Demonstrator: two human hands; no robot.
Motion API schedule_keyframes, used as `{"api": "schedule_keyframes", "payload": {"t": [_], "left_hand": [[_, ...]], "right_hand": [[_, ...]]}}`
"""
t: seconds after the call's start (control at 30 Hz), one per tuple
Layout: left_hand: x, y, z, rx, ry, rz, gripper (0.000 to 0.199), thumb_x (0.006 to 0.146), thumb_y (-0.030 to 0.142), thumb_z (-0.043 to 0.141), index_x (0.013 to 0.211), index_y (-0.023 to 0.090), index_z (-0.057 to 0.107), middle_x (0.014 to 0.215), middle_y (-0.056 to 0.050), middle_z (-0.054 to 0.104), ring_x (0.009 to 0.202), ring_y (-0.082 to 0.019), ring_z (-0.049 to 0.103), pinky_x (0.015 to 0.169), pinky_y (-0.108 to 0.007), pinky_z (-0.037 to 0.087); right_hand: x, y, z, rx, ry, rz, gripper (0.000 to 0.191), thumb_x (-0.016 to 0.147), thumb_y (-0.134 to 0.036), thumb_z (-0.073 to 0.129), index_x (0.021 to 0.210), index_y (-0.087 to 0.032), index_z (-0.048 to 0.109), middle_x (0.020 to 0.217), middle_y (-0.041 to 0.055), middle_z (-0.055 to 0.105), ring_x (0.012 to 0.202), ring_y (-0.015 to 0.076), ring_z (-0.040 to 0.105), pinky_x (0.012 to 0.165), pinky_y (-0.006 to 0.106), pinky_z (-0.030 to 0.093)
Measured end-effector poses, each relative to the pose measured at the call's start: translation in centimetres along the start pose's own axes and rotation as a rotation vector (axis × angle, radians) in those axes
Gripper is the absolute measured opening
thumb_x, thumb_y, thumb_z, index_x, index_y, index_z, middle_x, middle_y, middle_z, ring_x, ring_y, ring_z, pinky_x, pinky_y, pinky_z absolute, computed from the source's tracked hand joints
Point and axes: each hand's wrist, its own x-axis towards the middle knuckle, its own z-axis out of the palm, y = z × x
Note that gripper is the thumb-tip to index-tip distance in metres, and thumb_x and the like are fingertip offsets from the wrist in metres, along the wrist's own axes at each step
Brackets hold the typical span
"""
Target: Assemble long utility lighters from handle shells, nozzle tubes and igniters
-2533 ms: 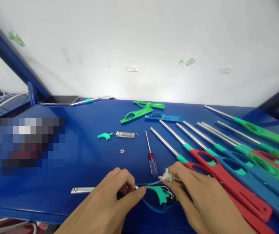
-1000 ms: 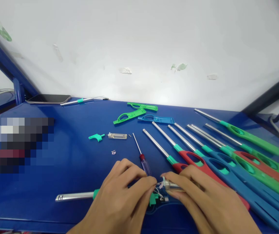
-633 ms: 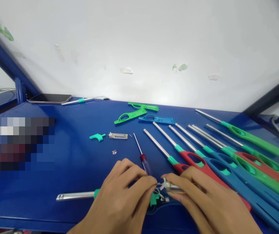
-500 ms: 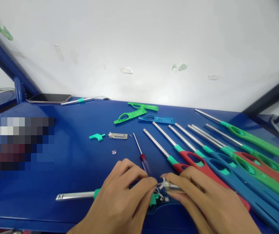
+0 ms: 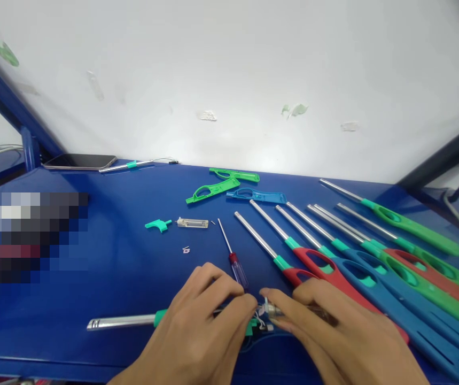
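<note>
My left hand [image 5: 205, 321] is closed, thumb and index finger pinched together over an opened long-nosed lighter [image 5: 127, 322]. Its metal tube points left, and its middle lies hidden under that hand. Thin pale wires or tubing [image 5: 259, 321] show at these fingertips, but what they pinch is hidden. Between the fingers of my right hand [image 5: 341, 326] is a clear fuel tank [image 5: 274, 309], its valve end facing left. Much of the tank is covered by the fingers. The lighter's blue half-shell [image 5: 259, 342] shows beneath both hands.
Several long-nosed lighters [image 5: 373, 289] lie at right. Beyond my hands are a screwdriver [image 5: 235, 267], another clear tank [image 5: 192, 223], a green trigger [image 5: 158, 225], tiny parts [image 5: 186, 249] and shell halves [image 5: 257, 196]. A tube assembly [image 5: 132, 164] and phone [image 5: 80, 161] lie near the wall.
The view has shifted slightly. Both hands keep nearly the same pose, the tank still in my right hand, with its valve end close to my left fingertips.
</note>
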Motion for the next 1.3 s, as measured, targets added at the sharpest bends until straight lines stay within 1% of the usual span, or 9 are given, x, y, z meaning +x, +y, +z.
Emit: {"api": "schedule_keyframes", "payload": {"t": [0.13,0.33,0.53,0.63,0.77,0.9,1.03,1.2,1.3], "left_hand": [[-0.2,0.0,-0.3,0.022,-0.027,0.0,0.034,0.108,0.004,0.044,0.106,0.01,0.077,0.09,-0.006,0.073,0.084,-0.019,0.061,0.084,-0.037,0.056],[-0.2,0.1,-0.8,0.035,-0.053,0.027,0.037,0.108,0.004,0.04,0.107,0.009,0.077,0.089,-0.008,0.072,0.084,-0.02,0.063,0.084,-0.04,0.057],[-1.0,-0.5,0.4,0.048,0.001,0.054,0.039,0.109,0.006,0.037,0.103,0.011,0.076,0.082,-0.006,0.069,0.077,-0.02,0.062,0.08,-0.04,0.057],[-0.9,-0.6,0.5,0.041,-0.016,0.044,0.04,0.109,0.007,0.036,0.106,0.012,0.075,0.084,-0.006,0.07,0.079,-0.02,0.062,0.08,-0.039,0.056],[-0.3,-0.3,-0.3,0.023,-0.058,-0.019,0.038,0.11,0.008,0.038,0.112,0.014,0.076,0.094,-0.005,0.074,0.085,-0.021,0.063,0.084,-0.04,0.056],[-0.2,-0.5,-0.3,0.025,-0.038,-0.017,0.034,0.111,0.012,0.042,0.113,0.016,0.076,0.097,-0.004,0.075,0.085,-0.02,0.063,0.084,-0.04,0.055],[-0.4,-0.4,-0.3,0.02,-0.038,-0.007,0.039,0.107,0.004,0.039,0.11,0.016,0.076,0.096,-0.005,0.075,0.086,-0.021,0.063,0.085,-0.039,0.055],[-0.4,-0.1,-0.4,0.004,-0.079,-0.015,0.038,0.107,0.003,0.04,0.111,0.015,0.076,0.097,-0.006,0.075,0.088,-0.021,0.064,0.088,-0.04,0.055],[-0.6,-0.3,-0.2,0.007,-0.052,0.011,0.038,0.106,0.004,0.04,0.107,0.015,0.076,0.092,-0.005,0.074,0.084,-0.02,0.063,0.085,-0.039,0.055]], "right_hand": [[0.1,-0.1,0.1,-0.04,0.019,-0.026,0.044,0.103,-0.014,0.042,0.126,-0.03,0.075,0.082,-0.0005,0.073,0.053,0.0075,0.067,0.057,0.013,0.057],[0.0,0.1,0.1,-0.029,0.028,-0.05,0.044,0.098,-0.015,0.043,0.127,-0.031,0.073,0.082,-0.0015,0.072,0.051,0.0099,0.068,0.051,0.016,0.059],[-0.2,0.1,0.5,-0.019,0.021,-0.062,0.045,0.099,-0.013,0.041,0.128,-0.028,0.072,0.082,-0.0005,0.071,0.051,0.0105,0.068,0.05,0.017,0.059],[-0.2,0.0,0.6,-0.02,0.002,-0.046,0.045,0.1,-0.012,0.041,0.13,-0.028,0.072,0.082,-0.0007,0.07,0.052,0.0097,0.066,0.049,0.016,0.056],[0.2,0.0,0.4,-0.018,0.035,-0.024,0.041,0.107,-0.019,0.039,0.125,-0.03,0.074,0.08,-0.0013,0.071,0.05,0.0078,0.065,0.051,0.014,0.055],[0.5,0.2,-0.1,-0.007,0.034,-0.027,0.036,0.108,-0.026,0.043,0.121,-0.031,0.076,0.08,-0.001,0.072,0.052,0.0081,0.066,0.054,0.014,0.055],[0.2,0.2,0.0,0.035,-0.008,-0.02,0.035,0.103,-0.023,0.048,0.126,-0.032,0.073,0.082,-0.002,0.072,0.055,0.0094,0.069,0.054,0.015,0.056],[-0.3,0.0,0.5,0.038,-0.019,-0.009,0.038,0.103,-0.018,0.049,0.13,-0.033,0.07,0.085,-0.003,0.071,0.056,0.0102,0.068,0.053,0.016,0.056],[-0.5,-0.2,1.1,0.048,-0.036,0.025,0.037,0.102,-0.02,0.051,0.129,-0.033,0.072,0.087,-0.0017,0.072,0.059,0.0106,0.066,0.056,0.016,0.055]]}}
